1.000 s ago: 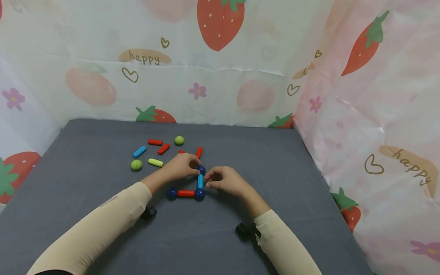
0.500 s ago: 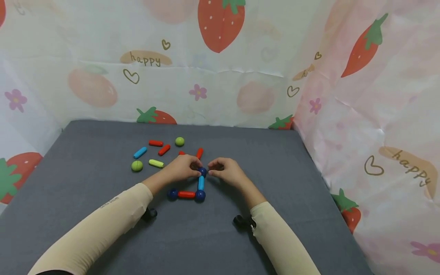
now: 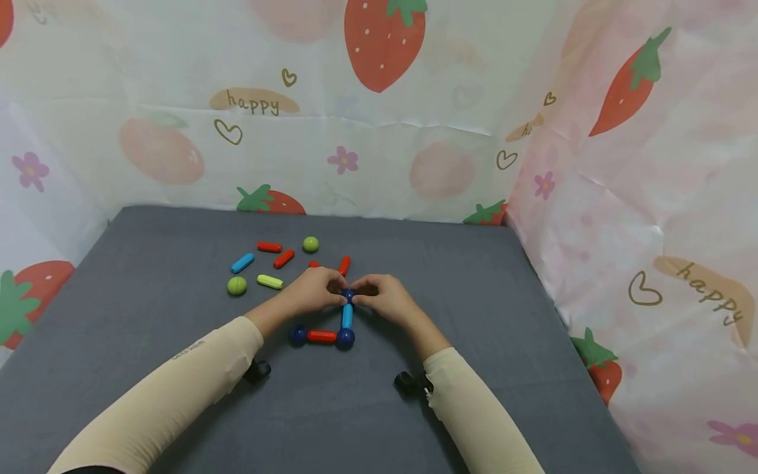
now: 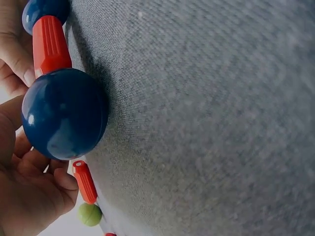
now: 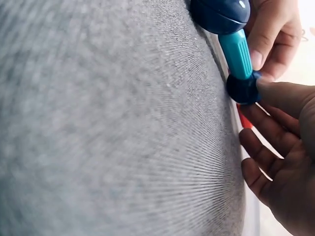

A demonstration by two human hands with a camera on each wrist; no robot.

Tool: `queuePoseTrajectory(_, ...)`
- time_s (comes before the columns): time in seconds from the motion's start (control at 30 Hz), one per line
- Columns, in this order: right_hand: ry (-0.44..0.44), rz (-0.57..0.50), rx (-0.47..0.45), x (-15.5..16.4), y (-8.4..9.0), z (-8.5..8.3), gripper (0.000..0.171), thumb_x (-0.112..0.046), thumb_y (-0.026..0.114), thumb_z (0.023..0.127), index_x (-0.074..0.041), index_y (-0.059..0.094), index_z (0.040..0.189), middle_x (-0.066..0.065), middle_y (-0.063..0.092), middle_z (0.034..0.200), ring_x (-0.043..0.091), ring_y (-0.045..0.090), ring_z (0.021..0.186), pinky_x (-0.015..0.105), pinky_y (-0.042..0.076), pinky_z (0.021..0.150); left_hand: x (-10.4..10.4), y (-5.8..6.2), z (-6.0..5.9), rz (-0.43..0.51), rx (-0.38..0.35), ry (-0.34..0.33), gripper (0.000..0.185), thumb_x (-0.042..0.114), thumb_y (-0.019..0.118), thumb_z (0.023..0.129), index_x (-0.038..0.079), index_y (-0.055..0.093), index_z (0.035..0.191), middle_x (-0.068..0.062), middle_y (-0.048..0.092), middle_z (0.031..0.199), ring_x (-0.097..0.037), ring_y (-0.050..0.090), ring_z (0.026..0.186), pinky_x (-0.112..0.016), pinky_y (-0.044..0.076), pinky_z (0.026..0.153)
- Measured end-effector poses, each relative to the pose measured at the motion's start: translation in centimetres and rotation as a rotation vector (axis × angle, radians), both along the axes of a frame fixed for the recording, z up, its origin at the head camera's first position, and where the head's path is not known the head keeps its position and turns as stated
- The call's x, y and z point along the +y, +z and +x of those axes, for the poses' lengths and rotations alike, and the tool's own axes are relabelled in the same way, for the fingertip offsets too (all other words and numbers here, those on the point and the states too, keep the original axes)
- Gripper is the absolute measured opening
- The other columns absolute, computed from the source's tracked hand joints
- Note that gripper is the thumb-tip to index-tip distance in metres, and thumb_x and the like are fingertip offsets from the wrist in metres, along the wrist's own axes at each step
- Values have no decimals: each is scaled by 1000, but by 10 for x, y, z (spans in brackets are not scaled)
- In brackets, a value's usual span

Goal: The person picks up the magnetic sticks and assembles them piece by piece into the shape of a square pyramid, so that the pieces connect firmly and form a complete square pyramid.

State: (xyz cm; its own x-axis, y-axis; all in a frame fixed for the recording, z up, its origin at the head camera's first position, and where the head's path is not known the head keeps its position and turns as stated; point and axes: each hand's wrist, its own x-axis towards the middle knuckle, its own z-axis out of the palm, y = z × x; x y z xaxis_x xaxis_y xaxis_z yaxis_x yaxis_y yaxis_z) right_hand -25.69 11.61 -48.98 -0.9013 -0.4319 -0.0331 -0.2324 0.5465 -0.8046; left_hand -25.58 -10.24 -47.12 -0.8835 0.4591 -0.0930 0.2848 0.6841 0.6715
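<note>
Three dark blue balls and two rods form an L on the table. A red rod (image 3: pixel 322 336) joins the near-left blue ball (image 3: pixel 299 336) to the corner blue ball (image 3: pixel 345 338). From that corner a light blue rod (image 3: pixel 347 316) runs to the far blue ball (image 3: pixel 349 295). My left hand (image 3: pixel 309 288) pinches this far ball from the left. On its other side my right hand (image 3: pixel 387 297) pinches it between thumb and forefinger; in the right wrist view the other fingers of the right hand (image 5: pixel 283 147) are spread loosely. Fingers partly cover the far ball.
Beyond the hands lie loose red rods (image 3: pixel 283 259), a light blue rod (image 3: pixel 242 263), a yellow-green rod (image 3: pixel 270 282) and two green balls (image 3: pixel 237 286). Another red rod (image 3: pixel 345 265) lies just behind the far ball. Printed cloth walls (image 3: pixel 379 164) border the grey table (image 3: pixel 474 283).
My right hand has moved from beside the light blue rod up to the far blue ball and now takes hold of it. My left hand has stayed at that ball.
</note>
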Motion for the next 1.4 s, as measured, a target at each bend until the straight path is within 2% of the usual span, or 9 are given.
queuePoseTrajectory(0.2,-1,-5,1,0,-3,-1,25,-24,76,95,-17,75,119,-2,75,114,13,68,105,34,56,87,-6,1,3,8,-12,-15,30,21,78,93,11,73,121,-3,75,114,-19,69,107,-36,57,85)
queuePoseTrajectory(0.4,-11,7,4,0,-4,-2,24,-25,76,95,-18,76,118,-3,75,111,12,67,102,32,55,84,-19,2,8,-60,38,-13,28,22,78,93,12,74,119,-2,75,113,-19,69,104,-38,57,86)
queuePoseTrajectory(0.53,-9,20,3,-1,-3,-2,24,-26,76,94,-19,76,117,-4,75,110,11,67,100,31,54,83,-36,5,12,-90,90,-12,28,21,77,93,10,74,119,-3,75,113,-21,67,104,-43,55,90)
queuePoseTrajectory(0.73,-19,38,0,0,-1,-1,23,-27,76,94,-20,76,116,-5,74,109,12,64,97,31,53,80,-72,11,12,-63,177,34,29,20,77,93,8,75,120,-7,75,115,-27,66,105,-48,54,92)
queuePoseTrajectory(0.93,-14,33,-1,0,0,0,22,-26,77,94,-20,76,116,-5,74,109,13,64,98,31,53,81,-105,17,8,-49,155,60,33,17,75,94,6,71,126,-9,72,123,-31,65,113,-51,52,95)
queuePoseTrajectory(1.1,-12,29,1,0,-1,-2,22,-26,77,94,-20,76,115,-4,74,109,13,63,96,30,53,81,-121,21,5,-78,150,84,36,19,78,92,9,71,126,-9,71,124,-33,59,116,-54,50,96)
queuePoseTrajectory(1.2,-15,29,4,1,-1,-2,22,-26,77,94,-20,76,115,-4,74,109,14,63,96,30,53,80,-126,18,3,-105,149,85,37,23,79,92,9,72,126,-10,71,125,-36,59,116,-58,47,97)
queuePoseTrajectory(1.4,-11,30,-4,1,-2,-2,22,-27,77,94,-20,76,115,-4,73,109,15,63,96,30,53,79,-133,7,-3,-175,145,97,36,21,79,91,11,73,125,-12,70,128,-39,54,122,-67,35,97)
